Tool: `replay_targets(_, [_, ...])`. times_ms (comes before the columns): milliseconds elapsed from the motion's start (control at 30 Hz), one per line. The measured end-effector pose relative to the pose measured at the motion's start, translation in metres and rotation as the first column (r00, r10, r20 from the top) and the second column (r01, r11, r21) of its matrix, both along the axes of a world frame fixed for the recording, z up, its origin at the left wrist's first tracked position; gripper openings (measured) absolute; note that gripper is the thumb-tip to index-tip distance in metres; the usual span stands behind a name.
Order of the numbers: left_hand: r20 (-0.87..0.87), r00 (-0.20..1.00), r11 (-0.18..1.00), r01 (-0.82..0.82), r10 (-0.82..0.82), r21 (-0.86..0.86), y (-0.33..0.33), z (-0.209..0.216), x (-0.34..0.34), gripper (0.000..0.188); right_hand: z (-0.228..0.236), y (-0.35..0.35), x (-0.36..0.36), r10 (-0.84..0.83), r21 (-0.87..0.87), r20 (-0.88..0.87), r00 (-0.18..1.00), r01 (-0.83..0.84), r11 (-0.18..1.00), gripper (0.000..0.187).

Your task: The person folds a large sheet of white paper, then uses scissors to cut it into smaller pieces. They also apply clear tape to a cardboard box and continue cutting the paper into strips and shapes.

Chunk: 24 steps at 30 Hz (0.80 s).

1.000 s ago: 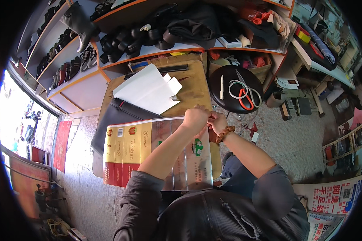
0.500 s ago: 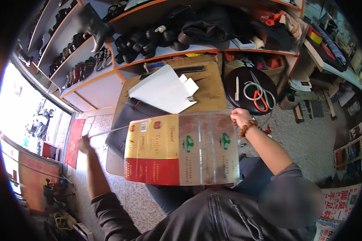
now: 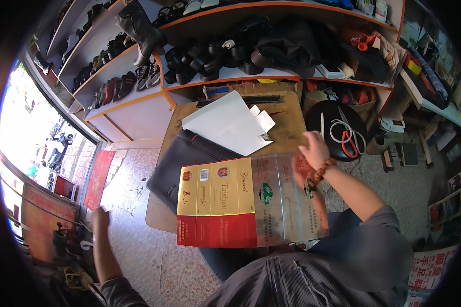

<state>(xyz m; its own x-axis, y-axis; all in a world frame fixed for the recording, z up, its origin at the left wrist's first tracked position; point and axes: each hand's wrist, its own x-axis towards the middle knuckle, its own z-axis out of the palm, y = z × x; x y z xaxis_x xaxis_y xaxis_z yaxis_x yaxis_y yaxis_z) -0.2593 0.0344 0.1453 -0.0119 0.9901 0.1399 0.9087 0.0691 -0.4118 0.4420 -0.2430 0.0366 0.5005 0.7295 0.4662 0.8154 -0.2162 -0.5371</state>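
A flattened packaging sheet (image 3: 217,197), gold and red on its left part and shiny silver on its right, lies over my lap and the near edge of the low table (image 3: 287,112). At its upper right corner is my right hand (image 3: 315,152), fingers loosely apart, with a bead bracelet on the wrist. The silver surface mirrors that arm. Far to the left, over the floor, my left hand (image 3: 100,222) is blurred with its fingers bunched. A whitish curl (image 3: 87,244) shows beside it; whether it is held is unclear. Under the sheet lies a black leather piece (image 3: 187,161).
White card (image 3: 228,123) lies on the table. A round black stool (image 3: 328,110) at right carries orange-handled scissors (image 3: 349,146) and a white pen (image 3: 322,125). Shelves of shoes (image 3: 200,61) run along the back. An open doorway (image 3: 30,117) is at left.
My left hand has moved down and left, away from the sheet; the thin strip stretched from it no longer shows taut. My right hand has loosened from the sheet's corner. The view has shifted.
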Motion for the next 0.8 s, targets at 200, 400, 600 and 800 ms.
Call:
replay_targets(200, [0.522, 0.520, 0.679, 0.714, -0.677, 0.169, -0.080, -0.079, 0.211, 0.055, 0.011, 0.107, -0.060, 0.050, -0.479, 0.079, 0.996, -0.006, 0.878, 0.047])
replay_targets(400, [0.644, 0.449, 0.591, 0.807, -0.619, 0.006, -0.161, -0.104, 0.276, 0.071, 0.010, 0.141, -0.036, -0.263, -0.341, 0.043, 0.964, 0.261, 0.903, 0.023])
replay_targets(600, [0.656, 0.477, 0.633, 0.774, -0.584, 0.001, -0.158, -0.122, 0.275, 0.069, 0.087, 0.130, -0.017, 0.333, 0.242, -0.500, 0.799, -0.241, 0.940, 0.021])
replay_targets(800, [0.646, 0.543, 0.650, 0.754, -0.536, -0.094, -0.147, -0.120, 0.280, 0.074, 0.184, 0.102, -0.022, 0.505, 0.483, -0.413, 0.758, -0.288, 0.827, 0.017])
